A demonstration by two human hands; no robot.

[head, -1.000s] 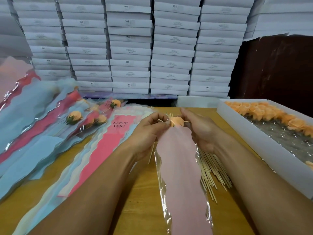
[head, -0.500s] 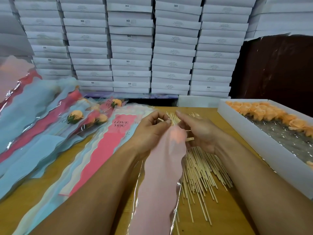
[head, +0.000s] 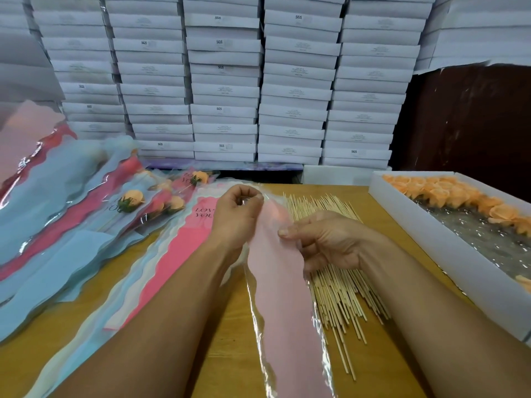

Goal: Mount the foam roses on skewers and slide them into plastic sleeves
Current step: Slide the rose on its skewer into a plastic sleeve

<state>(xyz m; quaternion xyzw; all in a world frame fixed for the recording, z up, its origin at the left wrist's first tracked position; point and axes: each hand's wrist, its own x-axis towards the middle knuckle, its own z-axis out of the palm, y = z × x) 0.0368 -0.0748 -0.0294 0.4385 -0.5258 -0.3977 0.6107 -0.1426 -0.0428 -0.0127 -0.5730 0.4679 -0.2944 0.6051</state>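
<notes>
white boxes [head: 224,90]: "SGS" | pink sleeve [head: 184,254]: "LOVE YOU"

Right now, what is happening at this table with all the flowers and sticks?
A person is packing foam roses into plastic sleeves. The left hand pinches the top edge of a pale pink sleeve, and the right hand grips the same sleeve lower on its side. A faint orange shape shows through near the sleeve's top, probably a rose. A pile of wooden skewers lies under the right hand. Loose orange roses wait in a white tray on the right, and finished sleeves lie on the left.
</notes>
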